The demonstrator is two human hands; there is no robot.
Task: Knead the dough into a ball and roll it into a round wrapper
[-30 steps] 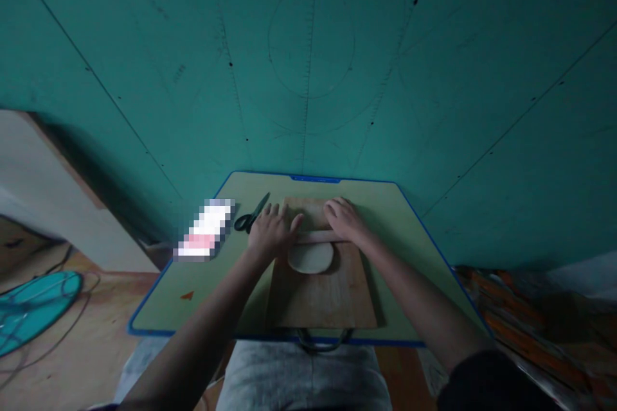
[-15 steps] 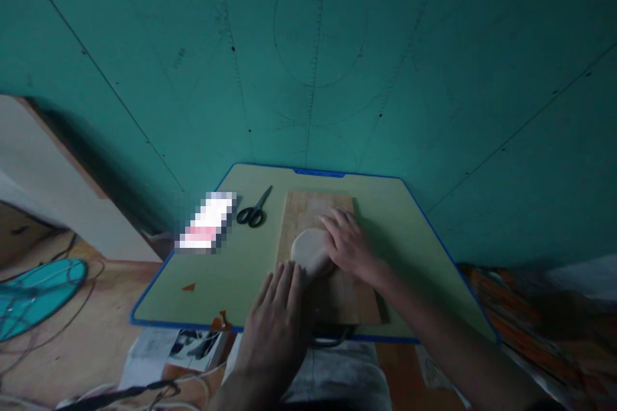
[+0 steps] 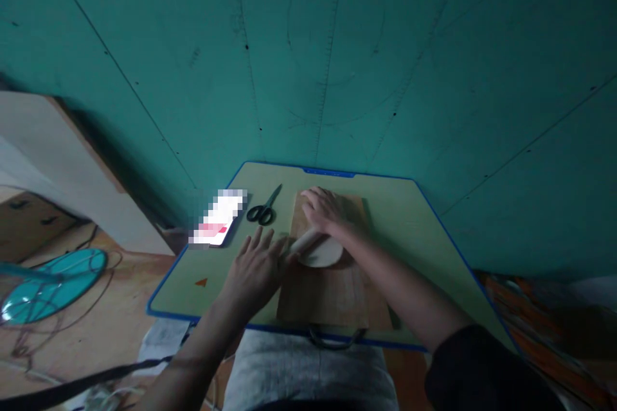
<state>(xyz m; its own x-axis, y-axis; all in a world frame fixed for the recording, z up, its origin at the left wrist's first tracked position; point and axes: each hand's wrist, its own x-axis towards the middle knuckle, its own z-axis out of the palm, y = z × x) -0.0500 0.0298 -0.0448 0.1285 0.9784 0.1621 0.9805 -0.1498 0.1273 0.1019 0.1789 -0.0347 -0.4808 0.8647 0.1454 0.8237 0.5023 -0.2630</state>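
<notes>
A wooden rolling pin lies slantwise across a flat round of pale dough. The dough rests on a wooden cutting board. My left hand is on the pin's left end, its fingers stretched out and spread. At the far right end, my right hand curls over the pin with its fingers close together and hides that end. Both forearms reach in from the near side.
The board lies on a blue-edged table against a green wall. Black-handled scissors and a lit phone lie left of the board. A small orange scrap is near the left edge. A black handle shows at the front edge.
My hands and the pin have moved: the right hand went farther away and left, the left hand forward and left. The pin now shows on the dough's far side. The view has shifted slightly.
</notes>
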